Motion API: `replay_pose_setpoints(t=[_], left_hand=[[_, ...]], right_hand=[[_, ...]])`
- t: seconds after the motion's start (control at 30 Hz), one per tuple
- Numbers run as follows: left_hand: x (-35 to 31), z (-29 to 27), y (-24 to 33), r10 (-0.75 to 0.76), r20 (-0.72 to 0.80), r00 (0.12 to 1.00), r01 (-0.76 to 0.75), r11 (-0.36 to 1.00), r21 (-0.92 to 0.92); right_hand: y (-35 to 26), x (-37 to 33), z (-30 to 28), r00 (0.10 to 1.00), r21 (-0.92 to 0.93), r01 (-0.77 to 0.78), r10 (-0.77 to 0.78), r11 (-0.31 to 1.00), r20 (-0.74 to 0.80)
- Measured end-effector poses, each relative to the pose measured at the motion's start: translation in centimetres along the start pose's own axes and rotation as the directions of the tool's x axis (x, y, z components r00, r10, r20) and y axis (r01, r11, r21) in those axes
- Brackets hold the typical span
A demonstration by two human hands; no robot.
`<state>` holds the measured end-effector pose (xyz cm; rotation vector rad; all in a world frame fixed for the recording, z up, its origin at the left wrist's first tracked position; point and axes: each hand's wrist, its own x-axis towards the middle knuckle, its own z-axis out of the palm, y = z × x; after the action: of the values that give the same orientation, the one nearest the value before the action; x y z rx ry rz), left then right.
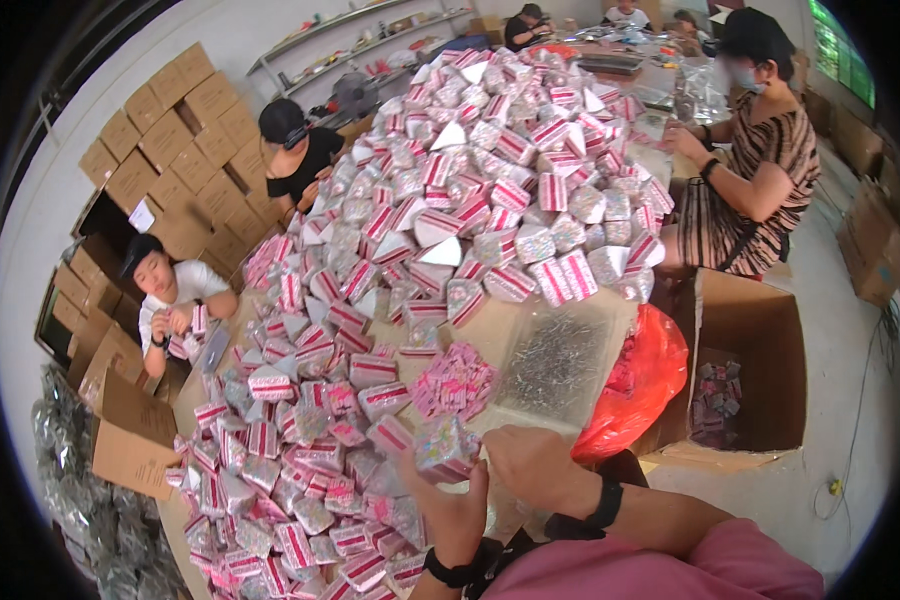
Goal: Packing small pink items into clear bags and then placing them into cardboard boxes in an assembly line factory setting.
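My left hand [457, 512] grips a small clear-wrapped pack [444, 449] with shiny, multicoloured contents and a pink band, held above the table's near edge. Close to the pack's right side, my right hand [538, 468] is closed with its fingers curled in; whatever they hold is hidden. Just beyond the hands lies a pile of pink printed cards [453, 380]. To its right a shallow clear tray [510, 392] contains many thin metal pieces. A large heap of similar packs [310, 450] spreads to the left and far side of my hands.
A red plastic bag [660, 375] hangs at the table's right edge, beside an open cardboard box [770, 385] with pink packs inside. Seated co-workers [755, 170] surround the table. Stacked cartons [170, 140] line the left wall. Grey plastic-wrapped goods [65, 480] stand at lower left.
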<state>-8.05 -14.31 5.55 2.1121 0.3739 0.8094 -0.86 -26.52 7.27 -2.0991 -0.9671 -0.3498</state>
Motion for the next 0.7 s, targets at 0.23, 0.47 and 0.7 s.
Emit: replay_pose_setpoints(t=[0.23,0.47,0.7], left_hand=[[0.1,0.3,-0.5,0.003,0.041,0.999,-0.001,0.999,-0.051],[0.3,0.2,-1.7,0.114,-0.019,0.993,-0.115,0.993,-0.026],[0.8,0.1,-1.2,0.059,0.037,0.998,-0.057,0.998,-0.041]], right_hand=[[0.5,-0.3,0.4,0.995,0.168,-0.079,0.089,0.983,-0.051],[0.7,0.3,0.3,0.79,0.672,-0.6,0.458,0.435,0.409],[0.0,-0.2,0.6,0.995,0.085,-0.072,0.078,0.994,-0.068]])
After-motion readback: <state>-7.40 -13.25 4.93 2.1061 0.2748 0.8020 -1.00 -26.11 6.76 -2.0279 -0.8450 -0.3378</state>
